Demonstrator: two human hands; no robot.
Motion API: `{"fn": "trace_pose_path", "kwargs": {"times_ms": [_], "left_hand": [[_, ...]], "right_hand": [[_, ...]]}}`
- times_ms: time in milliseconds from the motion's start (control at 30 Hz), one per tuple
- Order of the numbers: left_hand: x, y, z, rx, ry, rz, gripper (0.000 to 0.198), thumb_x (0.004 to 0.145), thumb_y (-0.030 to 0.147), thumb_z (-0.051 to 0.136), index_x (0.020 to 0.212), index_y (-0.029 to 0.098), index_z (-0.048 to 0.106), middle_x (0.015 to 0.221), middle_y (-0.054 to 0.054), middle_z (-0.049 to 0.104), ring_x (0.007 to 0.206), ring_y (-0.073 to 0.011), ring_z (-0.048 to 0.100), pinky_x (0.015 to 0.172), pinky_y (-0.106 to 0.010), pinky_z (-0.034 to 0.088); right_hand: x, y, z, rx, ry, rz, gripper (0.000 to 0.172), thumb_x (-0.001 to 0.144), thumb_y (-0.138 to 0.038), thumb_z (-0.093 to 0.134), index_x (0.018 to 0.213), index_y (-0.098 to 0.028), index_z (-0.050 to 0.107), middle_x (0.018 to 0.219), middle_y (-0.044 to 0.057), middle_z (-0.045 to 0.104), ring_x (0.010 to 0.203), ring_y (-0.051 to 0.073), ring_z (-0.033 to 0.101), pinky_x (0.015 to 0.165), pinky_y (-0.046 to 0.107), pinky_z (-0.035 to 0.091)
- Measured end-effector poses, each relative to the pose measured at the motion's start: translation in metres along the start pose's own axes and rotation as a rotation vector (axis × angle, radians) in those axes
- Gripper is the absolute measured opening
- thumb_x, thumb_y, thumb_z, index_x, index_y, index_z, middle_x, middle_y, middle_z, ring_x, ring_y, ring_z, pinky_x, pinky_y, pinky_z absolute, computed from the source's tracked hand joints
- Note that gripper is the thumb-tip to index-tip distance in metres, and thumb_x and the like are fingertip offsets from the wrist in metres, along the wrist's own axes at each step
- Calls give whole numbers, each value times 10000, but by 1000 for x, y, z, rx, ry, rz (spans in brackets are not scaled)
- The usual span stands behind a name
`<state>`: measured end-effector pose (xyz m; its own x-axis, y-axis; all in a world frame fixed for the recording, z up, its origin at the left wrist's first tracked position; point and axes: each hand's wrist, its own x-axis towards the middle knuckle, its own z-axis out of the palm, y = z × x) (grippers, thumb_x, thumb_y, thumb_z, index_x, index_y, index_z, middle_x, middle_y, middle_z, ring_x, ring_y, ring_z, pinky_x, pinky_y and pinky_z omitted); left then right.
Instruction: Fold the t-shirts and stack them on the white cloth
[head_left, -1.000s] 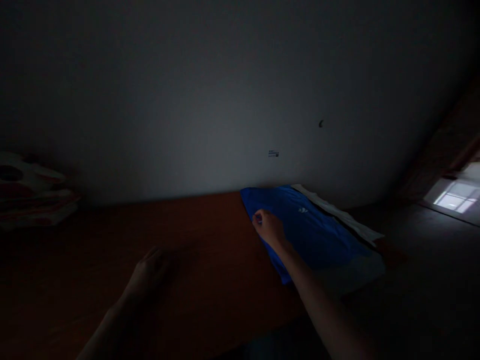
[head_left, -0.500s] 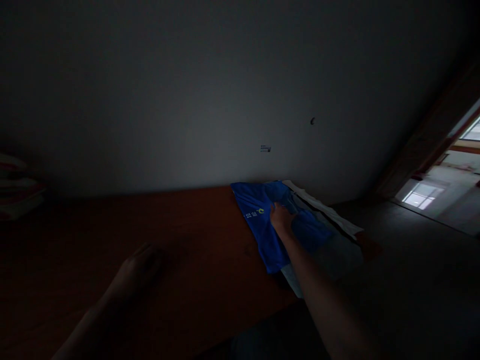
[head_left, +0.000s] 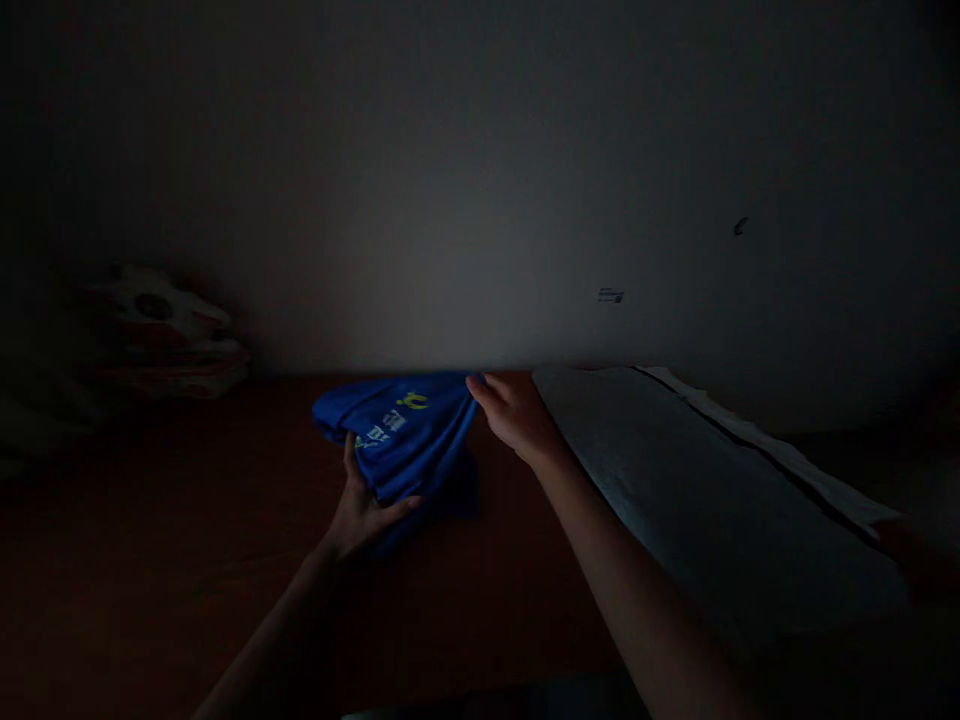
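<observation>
A blue cloth [head_left: 420, 430] with a yellow mark and white lettering is bunched over the brown table [head_left: 255, 560]. My right hand [head_left: 514, 410] pinches its upper right corner, pulling the fabric into folds. At the cloth's lower left, my left hand [head_left: 367, 510] touches it with thumb and fingers spread apart. To the right of my right hand lies a flat pale grey cloth [head_left: 690, 490] with a dark stripe and a white edge.
Stacked items [head_left: 180, 340], too dark to make out, sit at the back left. A plain wall [head_left: 420, 200] with a small label [head_left: 610, 296] rises behind the table.
The blue cloth has come off the grey cloth and moved left. My right hand has closed on its corner, and my left hand has moved from the bare table to the cloth. The view has turned left.
</observation>
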<state>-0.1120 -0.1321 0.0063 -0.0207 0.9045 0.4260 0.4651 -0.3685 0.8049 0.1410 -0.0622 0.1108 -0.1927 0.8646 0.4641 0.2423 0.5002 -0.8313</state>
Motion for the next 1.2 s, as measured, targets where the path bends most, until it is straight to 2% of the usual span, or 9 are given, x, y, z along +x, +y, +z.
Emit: {"fn": "trace_pose_path", "kwargs": {"times_ms": [167,333,500,567,667,833,933,1067,1200], "left_hand": [[3,-5,2,421,-145,21,1115,581,675,847,1485,194,407,1428,-210,551,1353,-436,509,1132,-623,399],[4,-2,-1,575,-291,92,644,803,396,741,1393,202,573,1363,-177,632,1265,-368,591,1095,-533,444],[3,4,-10,488,-328,132,619,733,48,560,1318,236,636,1253,-116,680,1136,-276,665,983,-402,522],[5,2,-20,420,-243,110,628,703,33,541,1291,229,646,1250,-116,671,1103,-261,677,958,-384,535],[15,-5,-52,315,77,47,592,670,25,525,1225,186,651,1186,-113,691,1097,-249,672,981,-381,526],[41,-9,-146,272,593,-46,593,636,39,516,1207,151,633,1120,-92,724,1065,-247,676,988,-380,526],[51,-6,-199,359,714,-128,637,678,70,543,1306,159,599,1215,-96,705,1145,-262,657,1029,-390,508],[52,-8,-222,624,596,-293,700,745,233,705,1421,200,527,1451,-156,558,1364,-372,505,1137,-533,406],[41,-20,-174,747,317,-213,487,851,257,657,1325,159,597,1436,-205,539,1349,-388,507,1104,-565,422]], "right_hand": [[-55,57,-2,-345,-18,32,391,928,-551,558,1064,-213,701,1071,128,738,1073,296,669,980,474,493],[-99,76,23,-580,-201,-100,392,945,-495,567,1236,-257,680,1346,120,671,1312,312,577,1157,603,340],[-103,90,20,-389,-8,-157,395,989,-514,483,1234,-243,633,1238,128,700,1169,269,655,1035,496,502],[-101,103,16,-369,66,-97,425,969,-560,492,1201,-231,629,1176,133,714,1109,281,673,979,490,534],[-98,121,14,-375,102,-58,458,944,-606,492,1166,-229,624,1145,133,718,1072,294,679,961,508,533],[-96,126,13,-413,123,-82,478,907,-632,490,1102,-222,638,1098,144,713,1055,318,672,932,518,527],[-96,126,12,-438,129,-40,491,892,-633,475,1088,-215,643,1079,157,711,1031,325,679,887,506,536],[-96,134,13,-443,145,18,492,878,-628,465,1079,-213,638,1077,154,708,999,317,685,876,500,538],[-96,141,14,-447,157,-7,458,883,-601,474,1080,-220,635,1087,141,707,1019,306,680,900,493,540]]}}
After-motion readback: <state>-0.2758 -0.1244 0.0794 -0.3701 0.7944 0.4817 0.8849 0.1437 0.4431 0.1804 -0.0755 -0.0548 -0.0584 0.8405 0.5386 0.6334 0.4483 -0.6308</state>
